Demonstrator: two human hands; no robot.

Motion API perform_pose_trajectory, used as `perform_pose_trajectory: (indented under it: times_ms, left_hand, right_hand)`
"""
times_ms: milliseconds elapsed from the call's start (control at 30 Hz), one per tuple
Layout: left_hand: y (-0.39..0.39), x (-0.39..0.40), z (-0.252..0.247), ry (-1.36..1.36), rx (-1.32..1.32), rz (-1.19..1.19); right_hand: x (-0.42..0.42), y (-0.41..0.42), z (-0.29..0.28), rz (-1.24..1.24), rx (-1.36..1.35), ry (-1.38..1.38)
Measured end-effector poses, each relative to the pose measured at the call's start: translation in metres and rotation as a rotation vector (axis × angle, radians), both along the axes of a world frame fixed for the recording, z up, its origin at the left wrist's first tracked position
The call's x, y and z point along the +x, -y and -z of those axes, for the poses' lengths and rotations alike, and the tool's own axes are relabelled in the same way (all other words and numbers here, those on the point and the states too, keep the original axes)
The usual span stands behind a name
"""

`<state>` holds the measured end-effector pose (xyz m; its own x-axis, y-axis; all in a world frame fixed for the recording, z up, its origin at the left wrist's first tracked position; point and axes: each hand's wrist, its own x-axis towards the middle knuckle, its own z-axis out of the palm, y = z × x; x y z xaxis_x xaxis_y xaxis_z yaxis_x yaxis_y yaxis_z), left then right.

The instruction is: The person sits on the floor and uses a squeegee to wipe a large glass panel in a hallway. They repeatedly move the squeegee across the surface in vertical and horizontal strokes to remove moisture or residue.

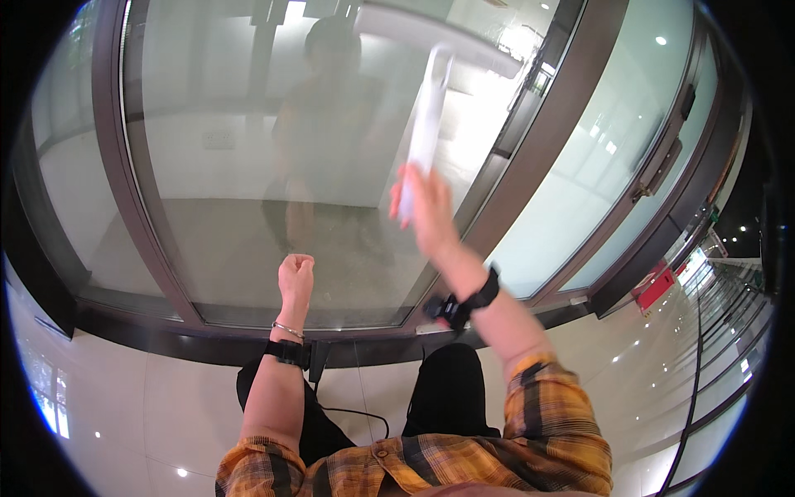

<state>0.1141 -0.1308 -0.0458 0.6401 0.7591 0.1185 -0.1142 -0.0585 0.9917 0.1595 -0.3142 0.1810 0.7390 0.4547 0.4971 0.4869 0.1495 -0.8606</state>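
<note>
My right hand [425, 208] grips the white handle of a window squeegee [428, 118]. The squeegee's wide pale head [435, 38] lies across the upper right of a large glass pane [248, 168], tilted down to the right; whether its blade touches the glass I cannot tell. Hand and tool are slightly blurred. Low in front of the pane, my left hand [295, 279] is curled into a fist, and nothing shows in it. Black straps with devices sit on both wrists.
Dark brown frames [534, 155] edge the pane on both sides. To the right stands a frosted glass door [584, 155] with a lock. Glossy pale floor tiles [186, 397] lie below, with a black cable [360, 412] between my legs. Farther right are a red box [655, 287] and a railing [699, 366].
</note>
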Motion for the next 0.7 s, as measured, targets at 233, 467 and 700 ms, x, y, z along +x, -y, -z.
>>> perform_pose_trajectory:
  times_ms: [233, 467, 700]
  left_hand:
    - [0.010, 0.002, 0.000, -0.069, 0.110, 0.004]
    - [0.007, -0.006, 0.003, -0.054, 0.122, -0.053]
    - [0.011, -0.011, -0.003, -0.048, 0.151, -0.052]
  right_hand:
    - [0.035, -0.011, -0.150, 0.108, 0.052, 0.087]
    - [0.008, -0.017, 0.061, 0.007, -0.130, -0.087]
    - [-0.005, 0.009, 0.143, 0.097, -0.021, -0.292]
